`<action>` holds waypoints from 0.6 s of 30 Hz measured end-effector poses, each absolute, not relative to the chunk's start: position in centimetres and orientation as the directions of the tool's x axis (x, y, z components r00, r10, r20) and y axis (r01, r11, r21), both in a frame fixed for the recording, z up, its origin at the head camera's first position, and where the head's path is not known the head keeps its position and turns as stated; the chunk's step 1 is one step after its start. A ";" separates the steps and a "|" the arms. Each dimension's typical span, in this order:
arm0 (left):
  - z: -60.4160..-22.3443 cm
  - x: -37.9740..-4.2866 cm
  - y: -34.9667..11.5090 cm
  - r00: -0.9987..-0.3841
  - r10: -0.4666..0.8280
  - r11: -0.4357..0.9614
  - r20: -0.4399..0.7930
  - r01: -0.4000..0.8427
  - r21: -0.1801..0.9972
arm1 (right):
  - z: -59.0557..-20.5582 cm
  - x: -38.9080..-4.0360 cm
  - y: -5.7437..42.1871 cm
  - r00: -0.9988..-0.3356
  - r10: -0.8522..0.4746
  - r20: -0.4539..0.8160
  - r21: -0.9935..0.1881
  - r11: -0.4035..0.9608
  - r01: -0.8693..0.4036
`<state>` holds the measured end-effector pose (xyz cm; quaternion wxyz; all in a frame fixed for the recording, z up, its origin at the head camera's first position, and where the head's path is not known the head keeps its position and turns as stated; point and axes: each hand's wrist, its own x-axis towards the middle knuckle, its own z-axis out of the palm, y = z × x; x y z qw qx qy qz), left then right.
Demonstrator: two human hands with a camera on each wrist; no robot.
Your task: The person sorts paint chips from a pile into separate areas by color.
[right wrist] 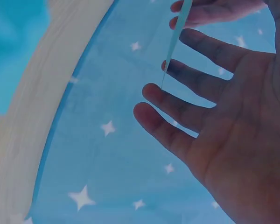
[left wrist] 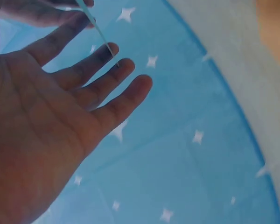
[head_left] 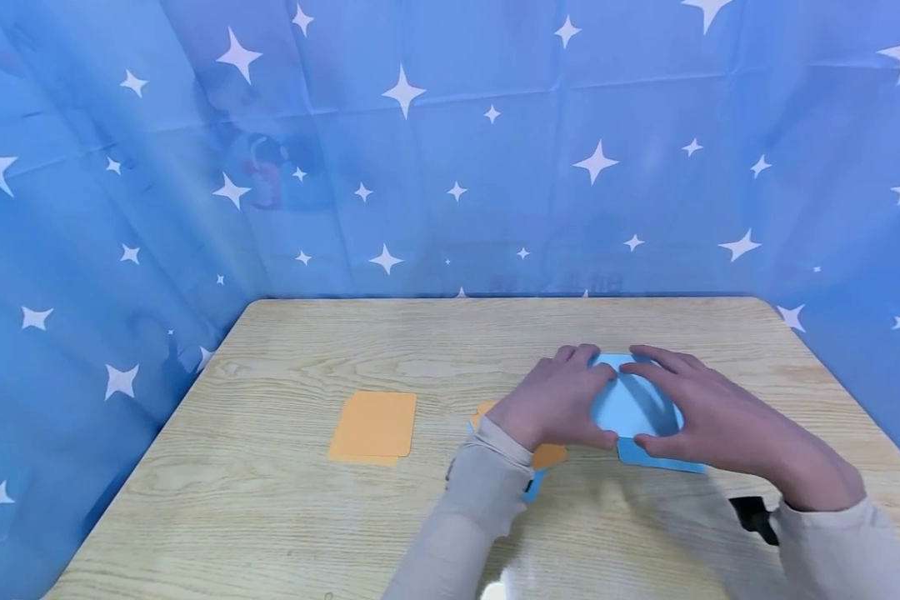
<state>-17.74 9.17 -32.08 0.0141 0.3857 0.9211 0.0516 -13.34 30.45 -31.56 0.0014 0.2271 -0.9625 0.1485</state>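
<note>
A light blue square sheet (head_left: 630, 398) is held up between both hands above the right part of the table. At its left edge my left hand (head_left: 553, 402) grips it between thumb and fingers. My right hand (head_left: 720, 417) holds the opposite edge the same way. Both wrist views show the sheet (left wrist: 101, 33) nearly edge-on, as a thin strip against the fingertips. Below the held sheet lies a darker blue sheet (head_left: 663, 457) on the table, partly covered from view. The thumbs' contact is hidden in the wrist views.
Orange sheets (head_left: 375, 425) lie overlapped on the left of the wooden table (head_left: 270, 517). Partly behind the left forearm are more orange sheets (head_left: 549, 456) with a blue sheet (head_left: 532, 486) showing under them. A blue star-patterned curtain (head_left: 450, 150) hangs behind the table.
</note>
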 end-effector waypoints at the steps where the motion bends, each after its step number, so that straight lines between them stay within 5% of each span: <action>1: -32.3 -17.8 9.9 -0.701 0.713 0.697 0.008 0.710 0.099 | -31.8 -13.4 31.0 -0.900 -0.432 0.061 -0.289 0.855 -0.431; 18: -38.1 -18.1 15.4 -0.756 0.648 0.761 -0.088 0.640 0.109 | -36.6 -15.9 34.1 -0.903 -0.394 -0.174 -0.360 0.879 -0.314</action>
